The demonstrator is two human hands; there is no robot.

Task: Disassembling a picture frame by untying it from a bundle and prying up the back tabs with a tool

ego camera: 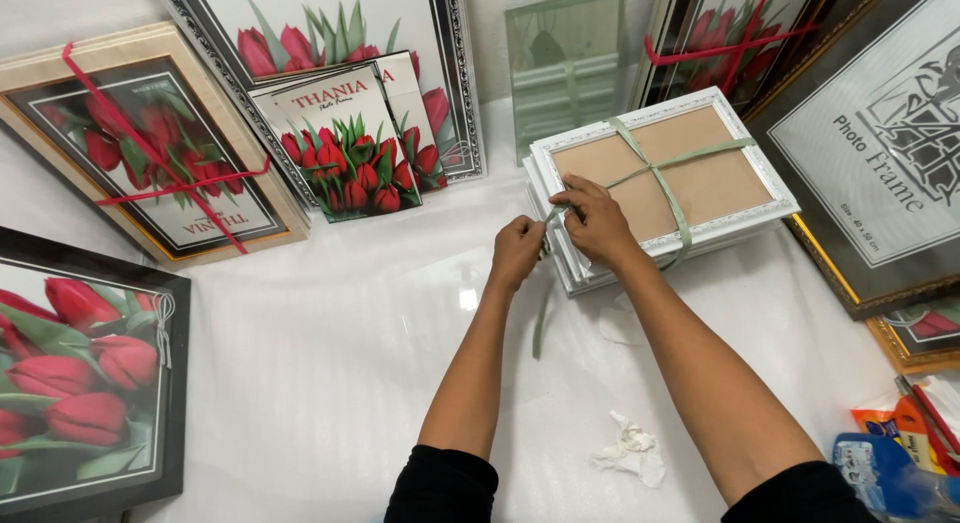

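Note:
A stack of white picture frames lies face down on the white table, its brown backing up, with a pale green strap crossed over it. My left hand pinches the strap at the stack's near left corner. My right hand rests on the frame's edge just beside it and grips the same strap. A loose end of the strap hangs down over the table between my forearms.
Framed tulip pictures tied with red strap lean at the far left, at the back and at the back right. A black tulip frame lies near left. Crumpled paper and coloured packets sit near right.

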